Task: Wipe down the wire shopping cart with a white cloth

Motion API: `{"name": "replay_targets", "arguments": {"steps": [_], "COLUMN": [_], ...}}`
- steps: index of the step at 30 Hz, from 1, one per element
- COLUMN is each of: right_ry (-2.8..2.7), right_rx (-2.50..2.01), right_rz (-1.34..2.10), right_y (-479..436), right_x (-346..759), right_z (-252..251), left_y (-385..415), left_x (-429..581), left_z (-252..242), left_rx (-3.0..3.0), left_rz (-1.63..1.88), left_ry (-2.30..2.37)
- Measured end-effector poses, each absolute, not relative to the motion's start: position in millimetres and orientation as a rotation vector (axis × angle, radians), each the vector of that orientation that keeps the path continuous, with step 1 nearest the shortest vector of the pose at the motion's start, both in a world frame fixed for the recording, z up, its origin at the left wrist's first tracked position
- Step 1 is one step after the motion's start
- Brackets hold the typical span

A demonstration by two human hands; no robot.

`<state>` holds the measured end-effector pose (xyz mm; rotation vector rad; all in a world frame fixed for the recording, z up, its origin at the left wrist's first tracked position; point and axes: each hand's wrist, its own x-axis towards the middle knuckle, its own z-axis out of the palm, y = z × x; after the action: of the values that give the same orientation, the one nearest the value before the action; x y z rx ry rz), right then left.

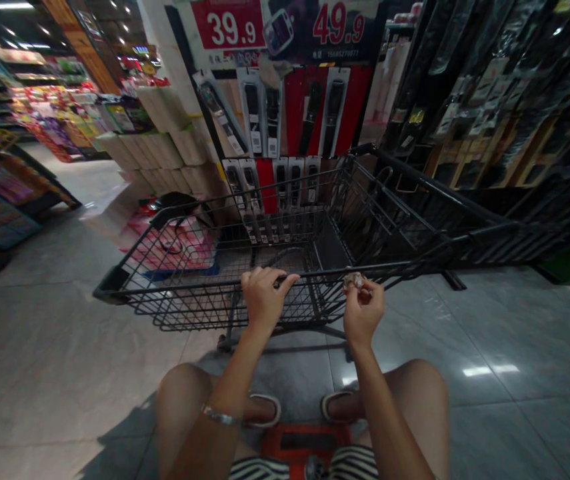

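A black wire shopping cart (199, 293) stands sideways in front of my knees. My left hand (263, 293) is closed over its near top rail, fingers wrapped over the bar and thumb pointing right. To the right, my right hand (365, 307) pinches a small crumpled whitish-brown wad (353, 280), perhaps a cloth or tissue, against or just beside the same rail. The cart's basket shows bare wire mesh near my hands. Its handle end reaches toward the right.
Behind the cart rises a display rack (265, 180) of packaged remote-like devices under price signs. Stacked paper packs (165, 153) and a pink package (179, 240) stand left of it. An orange-red stool (269, 443) is beneath me. Black hanging goods (495, 87) fill the right.
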<state>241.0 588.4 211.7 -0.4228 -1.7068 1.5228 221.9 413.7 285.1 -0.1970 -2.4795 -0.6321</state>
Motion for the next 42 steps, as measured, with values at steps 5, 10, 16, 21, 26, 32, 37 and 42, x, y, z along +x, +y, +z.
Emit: {"name": "replay_targets", "arguments": {"steps": [5, 10, 16, 21, 26, 32, 37, 42], "right_ry": [-1.647, -1.598, -1.436, -1.317, -1.340, -1.296, -1.168, -1.075], "right_rx": [-0.522, -0.589, -0.682, -0.714, -0.710, -0.790, -0.786, -0.722], "right_rz": [1.639, 1.801, 1.840, 1.806, 1.917, 2.123, 2.244, 2.217], "right_y": [579.9, 564.7, 572.9, 575.9, 556.6, 539.2, 540.7, 552.1], "right_x": [232.3, 226.9, 215.1, 195.7, 186.0, 180.6, 171.1, 162.9], "right_z": [206.9, 198.8, 217.0, 234.4, 217.4, 180.0, 185.4, 215.2], "left_y": [416.9, 419.5, 420.3, 422.1, 425.7, 424.0, 419.0, 416.9], "left_x": [215.3, 209.4, 202.5, 196.0, 190.3, 181.1, 175.8, 175.6], "left_z": [285.5, 286.7, 290.2, 289.5, 287.9, 283.0, 279.9, 278.8], "left_rx": [-0.178, -0.150, -0.117, -0.093, -0.092, -0.136, -0.186, -0.192], "left_rz": [-0.607, -0.593, -0.580, -0.553, -0.508, -0.458, -0.436, -0.429], "left_ry": [-2.487, -2.490, -2.487, -2.489, -2.501, -2.469, -2.448, -2.444]}}
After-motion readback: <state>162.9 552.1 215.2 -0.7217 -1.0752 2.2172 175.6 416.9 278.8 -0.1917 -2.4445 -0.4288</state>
